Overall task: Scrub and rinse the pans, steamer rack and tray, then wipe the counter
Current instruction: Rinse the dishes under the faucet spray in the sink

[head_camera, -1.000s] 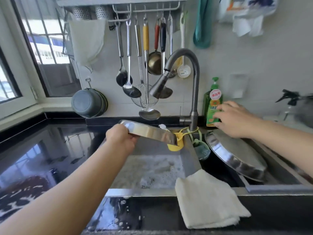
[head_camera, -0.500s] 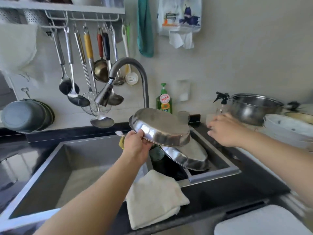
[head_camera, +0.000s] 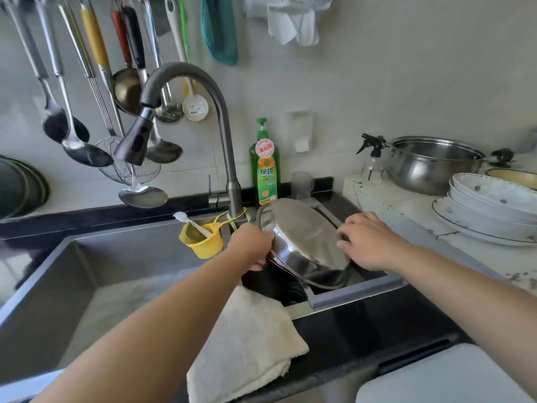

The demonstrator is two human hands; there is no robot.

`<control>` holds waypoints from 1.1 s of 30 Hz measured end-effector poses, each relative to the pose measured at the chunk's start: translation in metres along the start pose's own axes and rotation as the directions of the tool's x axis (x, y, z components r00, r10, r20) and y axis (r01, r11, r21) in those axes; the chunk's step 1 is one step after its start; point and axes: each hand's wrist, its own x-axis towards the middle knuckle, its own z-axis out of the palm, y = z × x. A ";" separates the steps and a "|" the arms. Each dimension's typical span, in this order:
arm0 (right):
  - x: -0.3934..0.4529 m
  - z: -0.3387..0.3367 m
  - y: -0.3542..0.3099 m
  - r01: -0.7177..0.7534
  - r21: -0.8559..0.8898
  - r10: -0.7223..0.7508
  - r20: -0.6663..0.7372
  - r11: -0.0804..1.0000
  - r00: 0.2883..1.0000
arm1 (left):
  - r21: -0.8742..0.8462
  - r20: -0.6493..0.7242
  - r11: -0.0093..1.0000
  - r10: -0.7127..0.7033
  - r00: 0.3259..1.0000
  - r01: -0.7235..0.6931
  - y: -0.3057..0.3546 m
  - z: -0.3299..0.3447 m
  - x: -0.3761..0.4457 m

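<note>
Head view: left hand (head_camera: 252, 248) grips the near-left rim of the steel pan (head_camera: 305, 237), fingers curled under its edge, holding it tilted and upside down over the small right basin (head_camera: 357, 295), atop a second pan (head_camera: 322, 279). Right hand (head_camera: 367, 241) rests loosely spread fingers against the pan's right side.

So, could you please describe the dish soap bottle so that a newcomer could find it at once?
Start at the curved grey faucet behind the sink. Just to the right of its base, against the wall, stands the dish soap bottle. It is the only bright green thing there, with a pump top and a sunflower label, beside a small clear cup.
</note>
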 end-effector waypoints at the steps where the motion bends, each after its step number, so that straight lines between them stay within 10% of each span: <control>1: 0.002 0.003 -0.003 0.006 0.012 -0.006 0.000 1.000 1.000 | 0.084 -0.031 0.996 0.015 0.999 -0.012 0.001 -0.001 0.006; 9: 0.009 0.023 -0.020 0.012 0.112 -0.022 0.084 0.994 0.996 | -0.303 0.026 0.948 -0.092 0.995 0.095 -0.007 0.005 0.018; 15: 0.009 0.030 -0.037 0.004 0.082 -0.013 0.107 0.997 0.994 | -0.128 0.017 0.989 -0.070 0.997 0.071 -0.026 -0.019 0.015; 22: 0.007 0.027 -0.083 0.112 0.378 0.014 -0.315 0.919 0.949 | -0.439 -0.047 0.898 0.021 0.999 -0.039 -0.083 -0.127 0.007; 23: 0.006 0.028 -0.097 0.146 0.396 -0.005 -0.336 0.907 0.942 | -0.381 -0.036 0.924 -0.020 0.999 0.005 -0.101 -0.142 0.009; 25: 0.001 0.035 -0.124 0.210 0.410 -0.074 -0.322 0.888 0.944 | 0.314 -0.051 0.932 -0.176 0.983 0.183 -0.147 -0.153 0.010; 27: -0.004 0.044 -0.147 0.287 0.375 -0.178 -0.298 0.881 0.938 | 0.847 -0.049 0.503 -0.251 0.967 0.173 -0.179 -0.154 0.004; 33: -0.051 0.064 -0.189 0.396 0.369 -0.393 -0.088 0.841 0.915 | 0.868 0.084 0.489 0.018 0.996 -0.082 -0.175 -0.155 -0.030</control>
